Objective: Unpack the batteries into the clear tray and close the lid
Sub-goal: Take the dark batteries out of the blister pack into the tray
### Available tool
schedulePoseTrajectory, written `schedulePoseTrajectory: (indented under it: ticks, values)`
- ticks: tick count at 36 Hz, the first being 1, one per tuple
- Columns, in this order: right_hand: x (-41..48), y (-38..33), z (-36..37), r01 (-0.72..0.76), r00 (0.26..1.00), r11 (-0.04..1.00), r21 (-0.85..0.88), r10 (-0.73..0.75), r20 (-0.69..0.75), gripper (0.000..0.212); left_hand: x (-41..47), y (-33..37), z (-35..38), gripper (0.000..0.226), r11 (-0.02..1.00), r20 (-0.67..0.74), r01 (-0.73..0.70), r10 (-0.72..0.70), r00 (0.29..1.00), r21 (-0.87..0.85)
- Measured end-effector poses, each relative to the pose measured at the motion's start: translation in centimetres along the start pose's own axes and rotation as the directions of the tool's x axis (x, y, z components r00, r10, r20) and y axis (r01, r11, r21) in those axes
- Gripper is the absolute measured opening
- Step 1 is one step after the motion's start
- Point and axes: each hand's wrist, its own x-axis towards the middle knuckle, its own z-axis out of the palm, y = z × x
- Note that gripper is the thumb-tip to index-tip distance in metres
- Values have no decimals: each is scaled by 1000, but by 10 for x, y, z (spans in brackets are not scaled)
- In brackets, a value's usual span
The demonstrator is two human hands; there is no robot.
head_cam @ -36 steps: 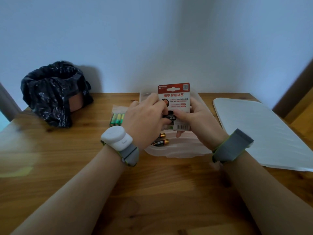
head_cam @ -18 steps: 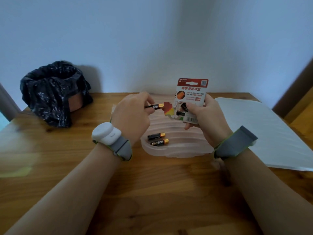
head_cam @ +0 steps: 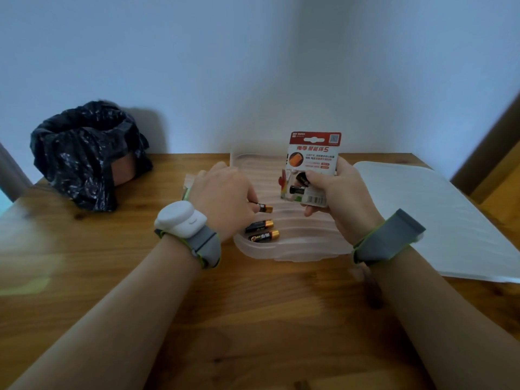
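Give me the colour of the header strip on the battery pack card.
Red header strip on the battery pack; the head view shows it.

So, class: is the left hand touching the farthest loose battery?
Touching. Head view: the left hand pinches the battery by its dark end over the clear tray.

The battery pack card (head_cam: 312, 164) bears a red Chinese headline, 南孚 聚能环5. A QR code (head_cam: 334, 138) sits in its top right corner and a barcode (head_cam: 314, 199) at its lower edge; the smaller print is illegible.
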Motion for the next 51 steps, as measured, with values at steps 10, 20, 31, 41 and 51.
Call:
schedulePoseTrajectory:
  ticks: [10, 20, 31, 41, 51]
  values:
    - [-2, -1, 2, 0, 999, 1000, 1, 0, 33, 29, -2, 0, 0, 15, 1000, 30, -20, 19, 999, 22]
    - [-5, -3, 3, -8, 998, 1000, -4, 8, 70, 16, -2, 1, 0, 14, 998, 116, -17, 10, 993, 58]
    - [-4, -3, 3, -9, 996, 999, -42, 13, 90, 17, -1, -1, 2, 19, 997, 96, -30, 24, 995, 66]
    - [-5, 0, 1, 19, 986, 999, -27, -14, 167, 23, 1, 1, -3, 14, 961, -367, -128, 30, 930, -245]
    - [-6, 3, 4, 61, 957, 998, -22, -52, 285, 31, -5, 11, -2, 25, 966, -220, -246, 223, 950, -81]
